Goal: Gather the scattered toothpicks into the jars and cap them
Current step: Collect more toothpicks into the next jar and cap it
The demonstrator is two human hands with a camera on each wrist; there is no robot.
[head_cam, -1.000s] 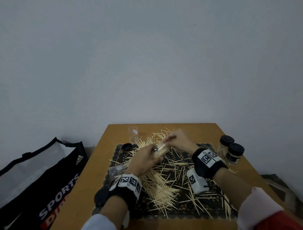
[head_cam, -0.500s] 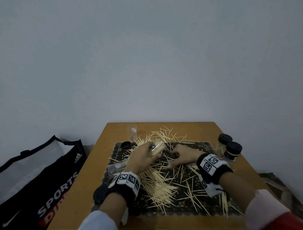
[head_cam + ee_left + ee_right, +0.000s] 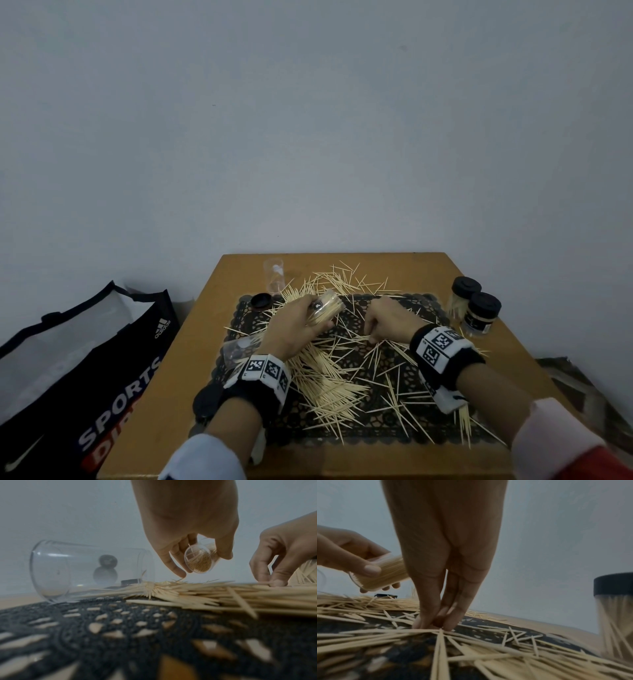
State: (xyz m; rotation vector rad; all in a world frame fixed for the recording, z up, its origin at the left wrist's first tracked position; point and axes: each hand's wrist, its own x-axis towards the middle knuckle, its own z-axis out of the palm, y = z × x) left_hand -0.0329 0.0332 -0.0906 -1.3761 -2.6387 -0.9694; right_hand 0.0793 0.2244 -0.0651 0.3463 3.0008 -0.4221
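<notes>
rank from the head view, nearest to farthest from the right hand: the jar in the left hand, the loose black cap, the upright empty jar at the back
1. The jar held in the left hand, just left of the right hand.
2. The loose black cap, at the mat's far-left corner.
3. The upright empty jar, behind the cap near the table's back edge.

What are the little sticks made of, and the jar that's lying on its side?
The toothpicks look like pale, matte wood, maybe bamboo: thin, stiff, pointed. The empty jar on its side looks like clear glossy plastic, perhaps glass: you see things right through its shiny wall.
</notes>
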